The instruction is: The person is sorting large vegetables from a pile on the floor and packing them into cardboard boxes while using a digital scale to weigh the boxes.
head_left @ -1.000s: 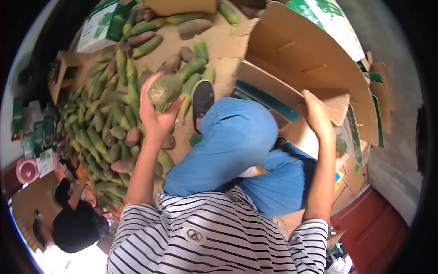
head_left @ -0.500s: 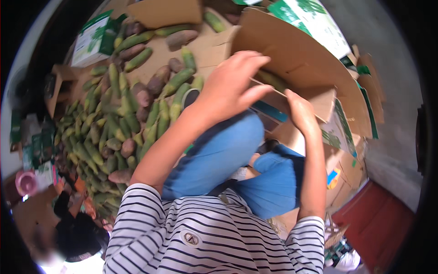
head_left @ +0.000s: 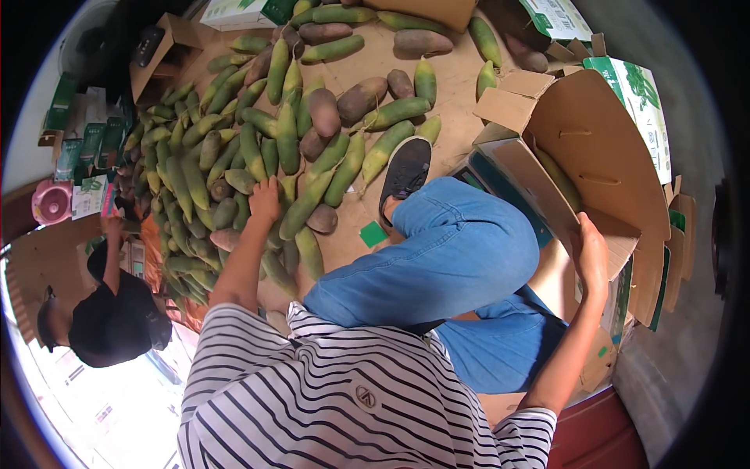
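My left hand (head_left: pixel 264 202) reaches down onto a heap of green radishes (head_left: pixel 183 176), its fingers stretched over them and holding nothing that I can see. The radishes are long, green with paler yellowish ends. Reddish-brown tubers of similar shape (head_left: pixel 323 113) lie among them. On the right, my right hand (head_left: pixel 591 254) grips the near edge of an open cardboard box (head_left: pixel 539 184), its fingers partly hidden by the wall. Inside that box lies a long green radish (head_left: pixel 558 168), and the tall flap (head_left: pixel 598 133) stands up behind it.
My bent leg (head_left: pixel 437 250) and dark shoe (head_left: pixel 406 168) are between heap and box. Green and white cartons (head_left: pixel 637 102) stand by the right wall. Another person (head_left: pixel 117 305) in dark clothes is at lower left, near a pink fan (head_left: pixel 53 202). A green patch (head_left: pixel 373 234) lies on the cardboard floor.
My left hand has left the box edge and moved left and down to the radish heap. My right hand remains on the box. The whole view has swung left.
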`<state>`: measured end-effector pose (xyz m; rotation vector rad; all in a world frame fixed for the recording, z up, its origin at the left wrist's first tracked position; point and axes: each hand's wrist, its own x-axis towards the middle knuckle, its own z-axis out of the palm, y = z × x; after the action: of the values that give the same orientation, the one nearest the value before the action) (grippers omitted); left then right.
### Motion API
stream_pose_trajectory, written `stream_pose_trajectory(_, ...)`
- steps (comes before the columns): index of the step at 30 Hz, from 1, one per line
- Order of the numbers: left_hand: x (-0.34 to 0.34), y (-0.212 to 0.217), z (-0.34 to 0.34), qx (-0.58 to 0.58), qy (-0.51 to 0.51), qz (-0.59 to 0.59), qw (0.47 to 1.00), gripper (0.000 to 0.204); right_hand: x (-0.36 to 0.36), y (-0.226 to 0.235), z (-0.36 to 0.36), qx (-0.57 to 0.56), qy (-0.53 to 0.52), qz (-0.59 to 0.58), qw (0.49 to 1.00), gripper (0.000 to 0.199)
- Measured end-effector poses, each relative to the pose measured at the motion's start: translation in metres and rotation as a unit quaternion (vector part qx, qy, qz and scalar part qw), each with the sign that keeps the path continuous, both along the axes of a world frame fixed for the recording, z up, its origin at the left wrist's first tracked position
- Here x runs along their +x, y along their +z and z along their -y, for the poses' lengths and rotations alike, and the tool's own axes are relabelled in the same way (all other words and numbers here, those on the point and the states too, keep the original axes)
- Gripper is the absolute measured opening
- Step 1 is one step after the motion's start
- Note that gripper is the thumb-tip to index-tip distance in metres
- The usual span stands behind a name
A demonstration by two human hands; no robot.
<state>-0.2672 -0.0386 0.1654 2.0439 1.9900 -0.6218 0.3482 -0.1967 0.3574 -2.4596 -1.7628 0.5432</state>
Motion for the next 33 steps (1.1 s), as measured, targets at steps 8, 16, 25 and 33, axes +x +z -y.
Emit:
stream_pose_trajectory(8, -0.021, -0.036, -0.01, 0.068, -0.132, -0.069, 0.987, 0.019, -0.008, 0.004, -0.001, 0.014, -0.04, -0.022, 0.999, 0.028)
stream_pose_trajectory(16, 0.06, 0.07, 0.019, 0.157, 0.016, 0.308, 0.938, 0.067, 0.004, -0.009, 0.006, 0.048, 0.009, 0.057, 0.997, 0.012)
stream_pose_trajectory(25, 0.366, 0.261, -0.012, 0.108, -0.08, 0.78, 0.611, 0.072, 0.0, -0.006, 0.0, -0.005, -0.011, 0.04, 0.999, 0.013)
stream_pose_trajectory(33, 0.331, 0.151, -0.003, 0.073, -0.113, 0.632, 0.763, 0.039, 0.009, -0.01, 0.005, -0.056, -0.205, -0.139, 0.967, 0.042)
